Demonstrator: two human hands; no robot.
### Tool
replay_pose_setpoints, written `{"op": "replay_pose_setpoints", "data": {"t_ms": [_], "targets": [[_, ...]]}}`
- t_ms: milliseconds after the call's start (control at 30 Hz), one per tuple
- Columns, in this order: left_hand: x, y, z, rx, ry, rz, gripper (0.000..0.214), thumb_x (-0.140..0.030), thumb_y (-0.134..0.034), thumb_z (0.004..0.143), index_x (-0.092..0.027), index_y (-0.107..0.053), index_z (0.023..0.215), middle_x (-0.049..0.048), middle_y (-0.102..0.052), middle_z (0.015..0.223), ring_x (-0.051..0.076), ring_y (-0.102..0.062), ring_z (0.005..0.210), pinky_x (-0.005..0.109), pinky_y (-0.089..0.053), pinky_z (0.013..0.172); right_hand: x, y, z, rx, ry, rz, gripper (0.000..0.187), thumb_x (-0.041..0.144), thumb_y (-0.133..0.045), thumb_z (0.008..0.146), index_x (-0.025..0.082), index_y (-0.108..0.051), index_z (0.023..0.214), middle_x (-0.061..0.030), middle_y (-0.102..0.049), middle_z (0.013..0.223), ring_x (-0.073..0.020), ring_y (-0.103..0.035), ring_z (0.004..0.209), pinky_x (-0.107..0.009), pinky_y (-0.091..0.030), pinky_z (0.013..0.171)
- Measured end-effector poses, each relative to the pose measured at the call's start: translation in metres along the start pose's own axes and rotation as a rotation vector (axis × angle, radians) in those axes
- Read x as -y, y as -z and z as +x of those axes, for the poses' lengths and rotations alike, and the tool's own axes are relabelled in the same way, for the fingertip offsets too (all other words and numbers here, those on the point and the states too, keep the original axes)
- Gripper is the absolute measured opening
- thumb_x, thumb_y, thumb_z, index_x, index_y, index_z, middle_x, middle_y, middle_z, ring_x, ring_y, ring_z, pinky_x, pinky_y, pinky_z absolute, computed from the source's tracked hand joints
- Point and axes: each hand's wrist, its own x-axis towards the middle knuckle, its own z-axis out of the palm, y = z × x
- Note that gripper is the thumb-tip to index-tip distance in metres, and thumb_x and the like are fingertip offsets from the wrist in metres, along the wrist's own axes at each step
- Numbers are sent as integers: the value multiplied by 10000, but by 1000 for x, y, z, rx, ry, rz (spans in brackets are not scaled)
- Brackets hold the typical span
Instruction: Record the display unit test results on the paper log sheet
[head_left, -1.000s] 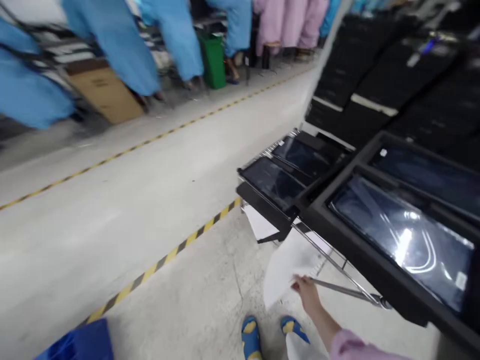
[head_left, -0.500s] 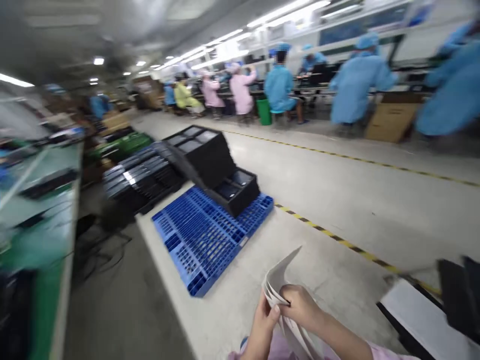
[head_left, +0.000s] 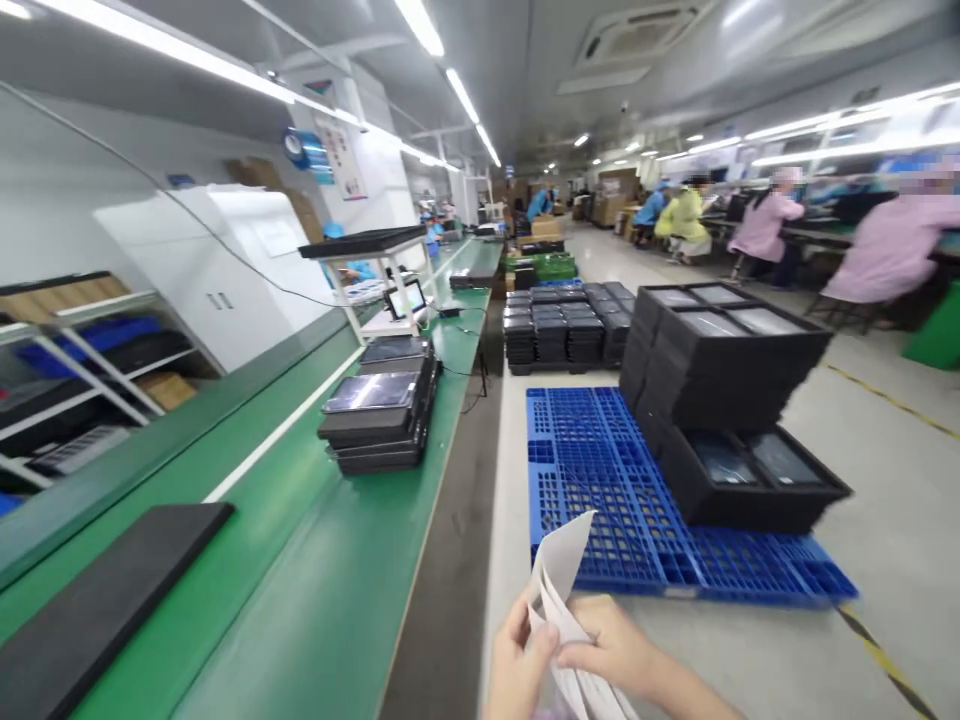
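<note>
At the bottom centre of the frame, my left hand [head_left: 517,668] and right hand [head_left: 611,655] both pinch the white sheets [head_left: 559,585] (a thin stack), whose long axis points up, slightly right.

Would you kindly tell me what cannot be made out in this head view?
- White sheets: lower part cut by the bottom edge; any print unreadable.
- Left hand and right hand: wrists cut by the bottom edge.
- Black trays on the blue pallet: contents too small to tell.
</note>
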Motion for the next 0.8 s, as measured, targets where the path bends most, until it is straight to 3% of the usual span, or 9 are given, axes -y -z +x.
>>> {"op": "replay_pose_setpoints", "data": {"t_ms": [133, 233, 300, 367, 433, 533, 600, 700, 800], "targets": [[29, 49, 35, -163, -70, 43, 713, -625, -607, 630, -154, -567, 1164, 128, -557, 1220, 307, -471, 1167, 355, -367, 1006, 7, 5, 73, 88, 16, 15, 207, 254, -498, 744, 157, -668, 812, -45, -632, 875, -199, -569, 821, -244, -402, 752], [46, 88, 82, -317, -148, 180, 836, -636, -602, 597, -118, -472, 1240, 159, -418, 1351, 300, -309, 1293, 338, -243, 1085, -6, 21, 128, 24, -37, 50, 200, 275, -508, 732, 141, -653, 762, -51, -629, 806, -207, -564, 767, -261, -419, 713], [49, 114, 124, -485, -61, 251, 863, -601, -595, 611, -98, -394, 1283, 179, -317, 1410, 285, -228, 1331, 337, -188, 1104, -23, 40, 166, -90, -76, 177, 271, 383, -554, 723, 134, -650, 766, -65, -640, 789, -231, -568, 761, -290, -434, 708], [42, 137, 170, -585, 77, 205, 796, -565, -579, 643, -115, -398, 1274, 174, -342, 1397, 277, -260, 1320, 347, -215, 1093, -42, 65, 206, -217, -105, 383, 398, 506, -609, 681, 136, -651, 819, -83, -653, 830, -258, -578, 800, -329, -447, 742], [26, 153, 219, -514, 152, 7, 678, -571, -567, 656, -137, -507, 1173, 159, -498, 1276, 285, -395, 1240, 362, -322, 1031, -59, 94, 245, -322, -154, 579, 505, 566, -662, 626, 145, -642, 904, -95, -656, 895, -274, -583, 856, -363, -449, 789], [-8, 161, 293, -254, 143, -154, 529, -523, -581, 665, -129, -607, 1017, 125, -652, 1026, 282, -562, 1035, 358, -434, 892, -79, 138, 297, -465, -188, 699, 570, 563, -709, 598, 158, -616, 988, -105, -645, 991, -274, -582, 917, -374, -446, 834], [-32, 157, 343, -166, 113, 60, 412, -390, -562, 690, -111, -612, 990, 99, -667, 977, 260, -590, 953, 334, -443, 845, -94, 165, 325, -578, -172, 687, 586, 562, -702, 615, 161, -597, 1029, -107, -630, 1049, -269, -577, 952, -367, -438, 861], [-59, 146, 421, -59, 110, 577, 289, -198, -461, 704, -94, -607, 931, 71, -665, 941, 212, -595, 874, 276, -440, 758, -125, 197, 355, -727, -260, 617, 591, 554, -704, 609, 139, -593, 1015, -106, -647, 1004, -272, -589, 933, -355, -454, 838], [-73, 138, 503, 25, 142, 747, 198, -122, -460, 694, -108, -614, 819, 35, -658, 836, 180, -588, 786, 240, -422, 673, -167, 218, 381, -749, -408, 628, 578, 527, -722, 584, 135, -587, 986, -84, -672, 874, -258, -620, 836, -324, -487, 724]]}}
